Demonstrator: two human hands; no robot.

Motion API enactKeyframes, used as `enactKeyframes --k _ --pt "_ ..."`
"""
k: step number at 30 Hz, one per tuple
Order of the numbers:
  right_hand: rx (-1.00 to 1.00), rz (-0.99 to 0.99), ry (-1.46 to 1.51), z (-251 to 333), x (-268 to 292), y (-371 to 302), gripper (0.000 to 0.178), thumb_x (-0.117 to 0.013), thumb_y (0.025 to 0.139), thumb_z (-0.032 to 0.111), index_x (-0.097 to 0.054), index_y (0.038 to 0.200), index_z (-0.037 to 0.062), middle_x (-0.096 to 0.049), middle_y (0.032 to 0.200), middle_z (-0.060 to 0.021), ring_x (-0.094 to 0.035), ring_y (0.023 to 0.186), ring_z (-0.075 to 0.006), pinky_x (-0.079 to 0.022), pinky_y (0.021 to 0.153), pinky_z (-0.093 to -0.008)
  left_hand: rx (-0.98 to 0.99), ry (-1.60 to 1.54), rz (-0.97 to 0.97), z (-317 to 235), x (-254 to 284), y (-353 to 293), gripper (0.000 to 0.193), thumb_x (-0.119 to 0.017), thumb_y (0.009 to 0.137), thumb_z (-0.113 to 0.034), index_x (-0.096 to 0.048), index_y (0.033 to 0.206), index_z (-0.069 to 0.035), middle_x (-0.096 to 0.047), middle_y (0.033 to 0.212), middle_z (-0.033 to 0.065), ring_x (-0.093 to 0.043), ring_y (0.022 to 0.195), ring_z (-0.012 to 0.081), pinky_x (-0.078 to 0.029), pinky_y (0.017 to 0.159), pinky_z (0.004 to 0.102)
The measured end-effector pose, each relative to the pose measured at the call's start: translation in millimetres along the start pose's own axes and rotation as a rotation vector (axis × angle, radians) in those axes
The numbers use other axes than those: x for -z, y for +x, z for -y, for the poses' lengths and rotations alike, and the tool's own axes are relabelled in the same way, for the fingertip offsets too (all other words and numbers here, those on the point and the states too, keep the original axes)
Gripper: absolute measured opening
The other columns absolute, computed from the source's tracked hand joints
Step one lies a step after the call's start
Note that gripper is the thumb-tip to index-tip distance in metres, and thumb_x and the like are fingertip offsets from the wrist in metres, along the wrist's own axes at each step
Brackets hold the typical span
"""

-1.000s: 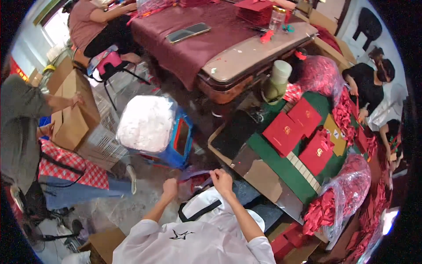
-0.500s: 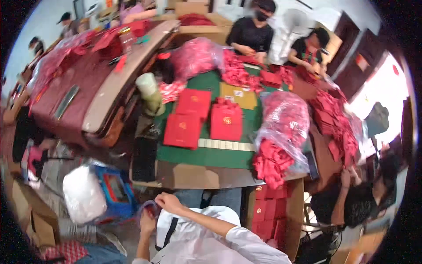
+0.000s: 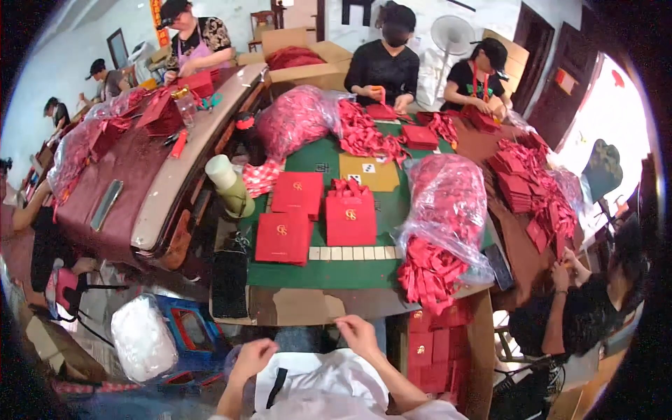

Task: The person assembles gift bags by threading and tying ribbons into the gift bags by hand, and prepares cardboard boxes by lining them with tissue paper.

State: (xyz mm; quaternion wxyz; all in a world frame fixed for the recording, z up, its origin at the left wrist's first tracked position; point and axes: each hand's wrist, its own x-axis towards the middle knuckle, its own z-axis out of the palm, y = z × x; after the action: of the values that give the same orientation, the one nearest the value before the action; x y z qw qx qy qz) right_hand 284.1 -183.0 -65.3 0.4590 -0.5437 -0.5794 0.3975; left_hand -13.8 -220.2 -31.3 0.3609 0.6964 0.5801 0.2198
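My left hand [image 3: 253, 358] is over my lap near the table's front edge, its fingers curled in, with nothing visible in them. Close beside it shows a purplish edge [image 3: 232, 358], too little to name. My right hand [image 3: 358, 336] is just below the table edge, fingertips drawn together, holding nothing that I can see. On the green mat [image 3: 350, 274] ahead lie two flat red paper bags [image 3: 282, 236] that overlap, and a red gift bag [image 3: 351, 222] with its ribbon handles bunched on top. A row of cream tiles [image 3: 353, 253] runs in front of them.
A clear plastic sack of red ribbons [image 3: 446, 203] spills at the right, above a carton of red bags [image 3: 437, 350]. Another sack [image 3: 297, 122] and a green bottle [image 3: 229, 185] stand at the left. Co-workers [image 3: 385, 66] sit around. A blue plastic stool [image 3: 185, 332] stands lower left.
My hands have moved apart: the right one rightward to the table edge, the left slightly right and down. The view has shifted, and a co-worker at the upper left now shows more fully.
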Motion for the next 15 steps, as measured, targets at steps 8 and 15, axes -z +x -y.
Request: enactKeyframes --k 8,15 --pt "0.036 -0.072 -0.08 32.6 4.3 57.5 0.014 -0.063 0.092 0.012 -0.068 0.101 0.0022 -0.067 0.092 -0.0095 -0.066 0.077 -0.0158 -0.052 0.069 -0.0264 -0.239 0.156 -0.425 -37.0 18.7 161.7 0.045 -0.075 0.079 -0.013 -0.059 0.12 -0.005 -0.059 0.12 0.0173 -0.057 0.114 0.0326 -0.048 0.094 0.0413" --pt "0.208 -0.179 -0.29 21.8 -47.1 151.3 0.02 -0.069 0.088 0.02 -0.065 0.098 0.0034 -0.067 0.088 -0.0146 -0.067 0.072 -0.0274 -0.053 0.064 -0.036 -0.209 0.497 -0.359 -23.0 -3.1 224.3 0.072 -0.073 0.073 -0.01 -0.046 0.14 -0.009 -0.042 0.144 0.0179 -0.037 0.134 0.039 -0.031 0.109 0.0494"
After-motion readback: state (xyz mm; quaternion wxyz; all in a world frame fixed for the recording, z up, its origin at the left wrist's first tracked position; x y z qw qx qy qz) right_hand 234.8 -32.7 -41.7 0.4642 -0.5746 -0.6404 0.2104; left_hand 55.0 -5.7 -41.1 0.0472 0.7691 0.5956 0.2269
